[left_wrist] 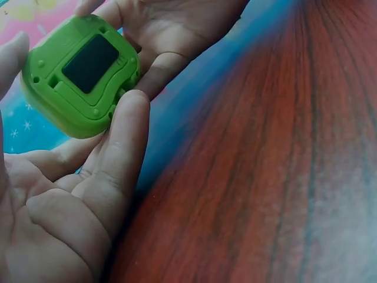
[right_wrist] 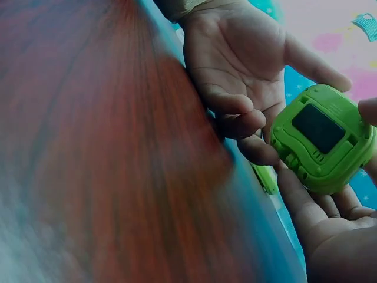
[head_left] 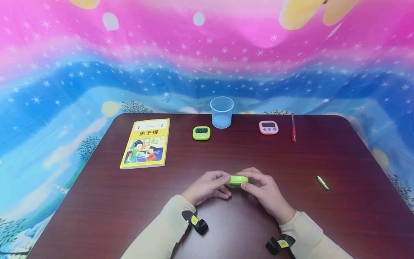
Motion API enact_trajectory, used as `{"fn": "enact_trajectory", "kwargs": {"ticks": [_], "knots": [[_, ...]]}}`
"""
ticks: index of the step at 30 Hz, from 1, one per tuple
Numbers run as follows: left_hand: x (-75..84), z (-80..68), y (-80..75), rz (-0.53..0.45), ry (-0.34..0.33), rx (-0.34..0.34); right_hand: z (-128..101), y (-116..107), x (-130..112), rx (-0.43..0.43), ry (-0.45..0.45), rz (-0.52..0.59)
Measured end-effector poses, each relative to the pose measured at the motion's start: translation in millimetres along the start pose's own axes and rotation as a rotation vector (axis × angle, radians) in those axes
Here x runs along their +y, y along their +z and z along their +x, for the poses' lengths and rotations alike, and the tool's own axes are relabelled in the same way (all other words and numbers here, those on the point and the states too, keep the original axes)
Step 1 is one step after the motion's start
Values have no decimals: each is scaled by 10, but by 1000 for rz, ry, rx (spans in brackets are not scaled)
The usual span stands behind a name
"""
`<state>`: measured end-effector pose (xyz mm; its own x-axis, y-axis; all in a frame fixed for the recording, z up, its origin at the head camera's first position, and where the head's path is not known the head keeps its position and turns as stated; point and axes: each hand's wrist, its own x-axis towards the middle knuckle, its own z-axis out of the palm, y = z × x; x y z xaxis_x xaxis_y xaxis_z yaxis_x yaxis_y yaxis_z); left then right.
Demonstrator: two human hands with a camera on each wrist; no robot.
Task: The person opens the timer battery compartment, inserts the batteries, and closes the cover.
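Though dark, table [head_left: 245, 154] beside bright backdrop [head_left: 226, 54]

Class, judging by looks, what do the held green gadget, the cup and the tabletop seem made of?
Held green gadget: probably moulded plastic, fairly glossy, given its highlights and rounded casing.
Cup: likely smooth clear plastic, being see-through; glass is possible.
Tabletop: varnished wood or laminate, from its grain and sheen.

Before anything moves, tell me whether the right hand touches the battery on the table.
Apart. The head view shows bare tabletop between the right hand and the battery lying to its right.
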<state>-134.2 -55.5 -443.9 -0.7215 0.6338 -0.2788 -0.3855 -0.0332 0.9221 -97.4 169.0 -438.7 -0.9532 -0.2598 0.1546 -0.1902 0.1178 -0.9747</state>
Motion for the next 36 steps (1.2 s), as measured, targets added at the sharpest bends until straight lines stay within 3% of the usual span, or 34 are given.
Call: {"fn": "enact_trajectory", "kwargs": {"ticks": [4, 8, 12, 16, 20, 25, 29, 36], "knots": [[-2, -1, 1, 11, 21, -6, 1, -6, 7, -21, -11, 22], [-19, 15, 17, 29, 53, 49, 3, -29, 16, -78, 19, 74], [-26, 12, 26, 183, 133, 132, 12, -75, 23, -119, 111, 86], [-41, 17, 18, 279, 246, 163, 27, -113, 34, -120, 192, 46], [-57, 41, 26, 280, 326, 167, 47, -125, 47, -92, 201, -29], [-97, 69, 27, 284, 340, 226, 71, -115, 78, -39, 193, -115], [-105, 153, 42, 289, 337, 307, 128, -124, 128, 15, 174, -193], [-70, 449, 26, 375, 431, 500, 394, -173, 252, 110, 182, -260]]}}
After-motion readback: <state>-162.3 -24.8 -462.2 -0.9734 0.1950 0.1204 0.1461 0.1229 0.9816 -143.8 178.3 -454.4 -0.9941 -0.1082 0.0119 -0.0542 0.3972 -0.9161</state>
